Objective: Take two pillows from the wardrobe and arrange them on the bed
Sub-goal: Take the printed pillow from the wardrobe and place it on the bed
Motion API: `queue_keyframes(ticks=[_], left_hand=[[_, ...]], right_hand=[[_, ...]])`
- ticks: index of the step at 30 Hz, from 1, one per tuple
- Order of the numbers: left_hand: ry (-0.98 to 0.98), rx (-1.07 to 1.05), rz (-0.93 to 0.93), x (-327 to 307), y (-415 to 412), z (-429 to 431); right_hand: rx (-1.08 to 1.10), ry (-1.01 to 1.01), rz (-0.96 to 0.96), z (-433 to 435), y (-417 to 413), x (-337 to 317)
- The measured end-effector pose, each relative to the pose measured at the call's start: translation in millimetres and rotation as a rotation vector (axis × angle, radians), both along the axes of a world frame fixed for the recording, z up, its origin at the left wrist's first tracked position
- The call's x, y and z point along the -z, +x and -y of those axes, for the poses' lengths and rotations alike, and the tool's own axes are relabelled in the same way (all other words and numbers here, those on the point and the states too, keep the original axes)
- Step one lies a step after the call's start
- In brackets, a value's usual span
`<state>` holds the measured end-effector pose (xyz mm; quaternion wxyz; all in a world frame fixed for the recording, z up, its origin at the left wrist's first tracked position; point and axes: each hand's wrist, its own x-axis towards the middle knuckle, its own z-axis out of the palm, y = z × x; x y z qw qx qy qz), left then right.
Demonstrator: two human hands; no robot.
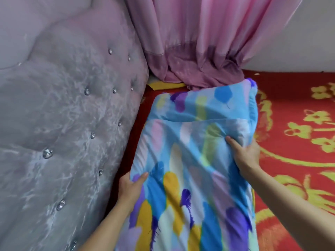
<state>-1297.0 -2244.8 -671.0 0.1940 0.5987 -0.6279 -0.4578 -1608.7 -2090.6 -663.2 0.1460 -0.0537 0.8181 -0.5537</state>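
A pillow (192, 160) in a blue cover with purple, yellow and white feather shapes lies lengthwise on the red bed (297, 142), close beside the headboard. My left hand (131, 188) grips its left edge, thumb on top. My right hand (243, 153) grips its right edge, fingers tucked under the side. The pillow's far end is folded up near the curtain. Only this one pillow can be told for sure; the wardrobe is out of view.
A padded grey-lilac headboard (59, 124) with crystal buttons fills the left. A pink curtain (195, 51) hangs behind and bunches onto the bed's far corner. A pale wall (311, 42) runs along the back right. The red blanket has yellow flower patterns.
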Motion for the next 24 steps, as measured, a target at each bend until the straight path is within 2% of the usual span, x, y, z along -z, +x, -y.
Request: queue_keyframes(ticks=[6,11,12,15,17,19,21,23,24], left_hand=[[-0.134,-0.072,0.016,-18.6,-43.8,82.3],[-0.243,0.0,0.089,-0.8,-78.9,147.6],[-0.239,0.037,0.102,8.3,-82.5,152.7],[-0.163,0.187,0.155,48.0,-80.0,146.7],[-0.189,0.285,0.351,69.0,-69.7,134.2],[-0.302,0.328,0.493,72.4,-61.7,121.5],[-0.496,0.383,0.571,66.9,-55.9,104.3],[-0.622,0.462,0.618,68.0,-42.2,77.5],[-0.611,0.472,0.629,70.6,-32.5,64.5]], right_hand=[[-0.086,0.004,-0.037,113.9,-57.8,-11.9],[-0.133,0.026,0.012,151.8,-91.7,16.8],[-0.195,0.099,-0.01,150.5,-94.5,27.1],[-0.404,0.493,-0.091,139.0,-86.7,61.5],[-0.443,0.658,-0.201,136.1,-69.0,73.7],[-0.483,0.709,-0.47,140.5,-40.5,74.7],[-0.625,0.597,-0.676,147.1,5.4,72.9],[-0.823,0.494,-0.737,144.9,64.4,77.2],[-0.898,0.494,-0.747,137.7,90.5,83.2]])
